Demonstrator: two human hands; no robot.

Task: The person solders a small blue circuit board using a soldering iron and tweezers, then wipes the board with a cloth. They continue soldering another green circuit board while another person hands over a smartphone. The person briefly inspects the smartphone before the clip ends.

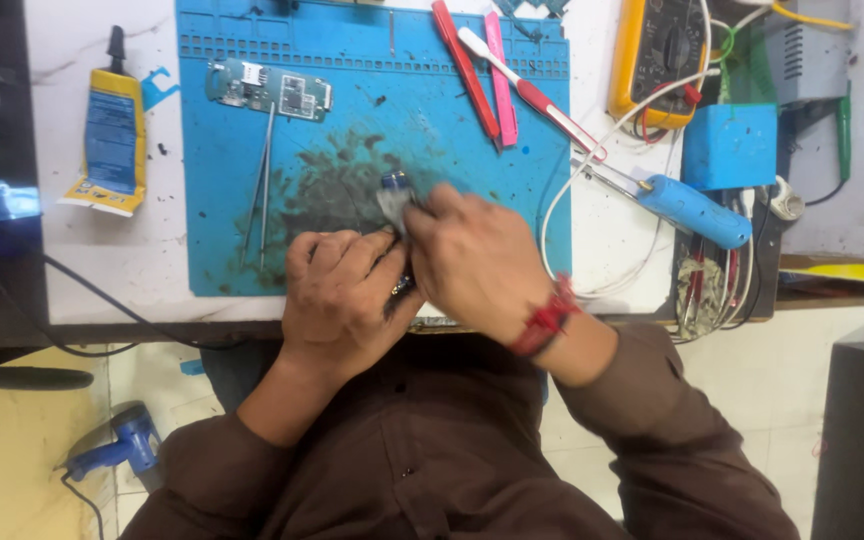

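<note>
Hands meet over the lower middle of a blue work mat [252,100] that lies on a white desk [142,255], seen from the head camera looking straight down. Left hand [344,295] is curled, knuckles up, fingers bent around something small that stays hidden under them; what it is cannot be told. Right hand [472,262], with a red band [548,318] at the wrist, pinches a small grey piece with a blue tip [395,197] between thumb and fingers, just above the left hand's fingertips, over a dark smudged patch on the mat. The two hands touch each other.

On the mat's upper left lies a green circuit board [270,90], and metal tweezers [265,175] run down from it, well apart from the hands. Near the mat's upper right lie a red tool [465,68], a pink strip [500,78] and a white-and-red brush [532,95]. Left of the mat, on the desk, rests a yellow glue tube with a black nozzle [112,135]. To the right sit a yellow multimeter [657,55], a blue box [730,145] and a blue-handled soldering iron [687,208] with a white cable. A blue hot-air gun [117,450] lies on the floor at lower left.
</note>
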